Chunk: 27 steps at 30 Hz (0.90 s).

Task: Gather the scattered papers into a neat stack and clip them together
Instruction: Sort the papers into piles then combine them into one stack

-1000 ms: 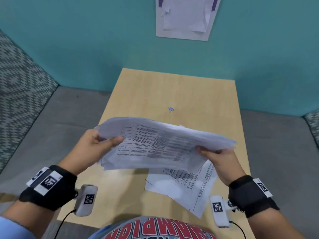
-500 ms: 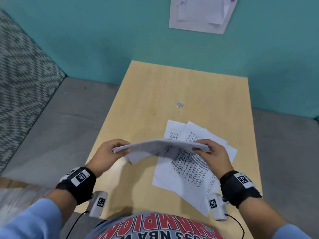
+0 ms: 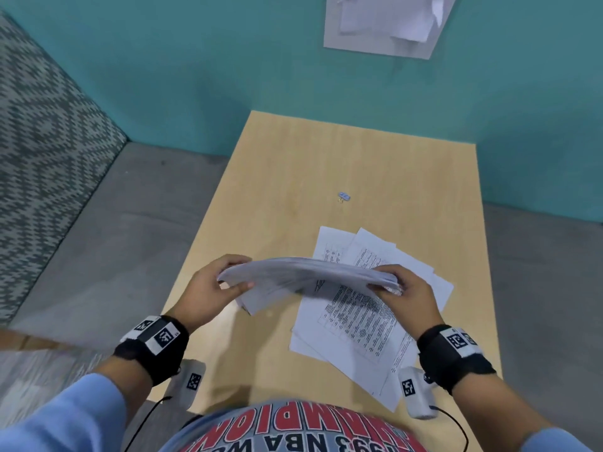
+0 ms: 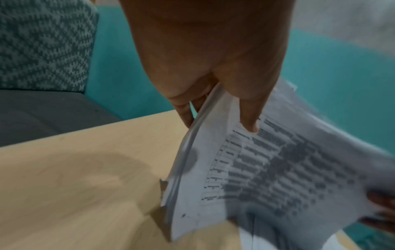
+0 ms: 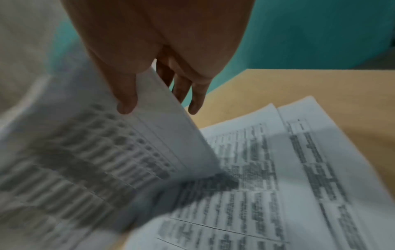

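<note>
Left hand (image 3: pixel 208 288) and right hand (image 3: pixel 409 293) each pinch the bowed paper bundle (image 3: pixel 310 272) above loose sheets (image 3: pixel 362 321) on the desk (image 3: pixel 293 177); a small clip (image 3: pixel 344 196) lies beyond.

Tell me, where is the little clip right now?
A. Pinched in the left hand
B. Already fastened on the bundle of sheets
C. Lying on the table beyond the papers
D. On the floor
C: the small clip lies alone on the table, beyond the loose papers, while both hands hold the stack.
</note>
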Available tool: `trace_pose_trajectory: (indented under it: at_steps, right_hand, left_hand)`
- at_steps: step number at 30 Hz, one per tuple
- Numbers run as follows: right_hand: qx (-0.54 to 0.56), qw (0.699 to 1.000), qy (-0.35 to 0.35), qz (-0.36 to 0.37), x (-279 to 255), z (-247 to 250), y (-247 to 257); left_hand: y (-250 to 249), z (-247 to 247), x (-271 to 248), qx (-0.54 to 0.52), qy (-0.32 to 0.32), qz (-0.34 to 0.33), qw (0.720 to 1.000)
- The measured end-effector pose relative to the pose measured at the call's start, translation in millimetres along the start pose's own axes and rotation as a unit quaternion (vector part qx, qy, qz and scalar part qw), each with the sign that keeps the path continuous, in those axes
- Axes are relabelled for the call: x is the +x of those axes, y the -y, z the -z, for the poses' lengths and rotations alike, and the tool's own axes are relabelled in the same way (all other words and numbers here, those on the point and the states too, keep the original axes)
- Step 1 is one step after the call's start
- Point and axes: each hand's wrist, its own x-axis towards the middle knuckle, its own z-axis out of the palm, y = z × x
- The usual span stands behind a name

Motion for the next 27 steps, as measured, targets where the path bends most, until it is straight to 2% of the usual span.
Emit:
trace_pose_trajectory:
  at_steps: [2, 4, 10, 12, 15, 17, 19, 21, 23, 25, 27]
  right_hand:
    - [-0.02, 1.0, 0.014, 0.001, 2.9, -1.9, 4.4]
    - [-0.035, 0.999, 0.009, 0.017, 9.1, -2.4, 16.3]
    - [-0.025, 0.997, -0.039, 0.062, 2.3, 2.1, 37.7]
    - [-0.05, 0.997, -0.028, 0.048, -2.4, -0.2, 29.7]
    - [-0.099, 0.995, 0.011, 0.003, -1.7, -3.6, 13.2]
    - [-0.121, 0.993, 0.002, -0.001, 1.5, -2.3, 10.3]
    - [-0.155, 0.988, -0.007, 0.002, 5.2, 1.5, 14.6]
    - [-0.214, 0.977, -0.011, 0.013, 7.3, 7.1, 22.0]
    - [-0.296, 0.952, -0.023, 0.071, 6.6, 5.5, 34.9]
    - [-0.324, 0.936, 0.022, 0.138, 4.6, -8.8, 57.7]
    - [-0.295, 0.935, 0.088, 0.176, -0.6, -30.7, 84.8]
  left_hand:
    - [5.0, -0.7, -2.9, 0.026, 0.012, 0.018, 0.999]
    - [6.1, 2.0, -3.3, 0.009, -0.004, 0.031, 0.999]
    - [-14.1, 12.3, -5.5, -0.039, -0.067, -0.027, 0.997]
    - [-11.0, 10.1, -4.1, -0.037, -0.049, -0.016, 0.998]
    - [1.6, 1.4, -1.9, -0.007, -0.017, 0.037, 0.999]
    - [3.0, -0.5, -1.2, 0.012, -0.014, 0.038, 0.999]
    - [-6.7, 2.5, -1.4, 0.032, -0.029, 0.012, 0.999]
    - [-26.0, 8.9, -4.6, 0.063, -0.038, -0.046, 0.996]
    - [-50.6, 15.4, -7.7, 0.125, -0.02, -0.123, 0.984]
    - [-78.2, 18.7, -11.2, 0.21, 0.011, -0.195, 0.958]
    - [-107.1, 16.4, -15.3, 0.267, 0.029, -0.236, 0.934]
